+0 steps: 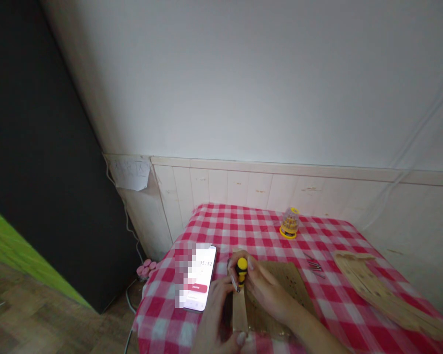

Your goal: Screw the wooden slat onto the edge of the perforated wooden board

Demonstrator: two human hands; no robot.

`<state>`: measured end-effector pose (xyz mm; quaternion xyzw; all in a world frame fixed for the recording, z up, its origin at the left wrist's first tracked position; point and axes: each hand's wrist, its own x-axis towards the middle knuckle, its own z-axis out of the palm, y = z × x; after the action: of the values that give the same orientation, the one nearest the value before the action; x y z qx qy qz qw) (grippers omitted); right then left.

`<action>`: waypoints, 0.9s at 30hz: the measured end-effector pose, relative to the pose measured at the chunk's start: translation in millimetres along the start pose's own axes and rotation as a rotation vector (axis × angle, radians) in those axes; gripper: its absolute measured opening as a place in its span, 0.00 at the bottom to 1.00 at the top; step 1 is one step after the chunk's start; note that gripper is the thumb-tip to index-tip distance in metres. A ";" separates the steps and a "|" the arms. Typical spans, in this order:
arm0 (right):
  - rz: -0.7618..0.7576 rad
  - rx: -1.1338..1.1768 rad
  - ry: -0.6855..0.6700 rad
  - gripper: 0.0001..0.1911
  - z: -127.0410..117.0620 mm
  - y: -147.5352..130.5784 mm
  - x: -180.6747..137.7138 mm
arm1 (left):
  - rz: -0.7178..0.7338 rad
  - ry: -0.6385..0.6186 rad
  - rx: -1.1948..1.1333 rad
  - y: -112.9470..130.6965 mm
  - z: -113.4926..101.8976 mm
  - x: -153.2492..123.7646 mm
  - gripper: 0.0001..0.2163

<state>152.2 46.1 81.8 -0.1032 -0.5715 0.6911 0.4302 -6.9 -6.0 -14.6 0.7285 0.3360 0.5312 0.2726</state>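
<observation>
My right hand point(260, 285) is wrapped round a small yellow-and-black screwdriver point(241, 270), held upright over a narrow wooden strip point(239, 312). My left hand point(216, 319) lies along the strip's left side, its thumb pressing the strip's near end. Under and right of the strip is a flat wooden board point(291, 280) with small holes, on the red-and-white checked tablecloth point(236, 226).
A phone point(201, 282) with a lit screen lies left of my hands. A yellow dome-shaped bit holder point(290, 223) stands further back. Several dark screws point(314, 265) lie beside the board. More wooden strips point(380, 290) are stacked at the right. White wall behind, floor at left.
</observation>
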 end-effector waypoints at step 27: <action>0.049 0.074 0.122 0.24 2.8 -4.8 2.8 | -0.060 -0.024 0.015 -4.0 -1.5 -2.9 0.30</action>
<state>151.0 46.0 87.9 -0.1432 -0.5157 0.7144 0.4507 -9.7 -5.7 -18.9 0.7264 0.3582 0.5117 0.2868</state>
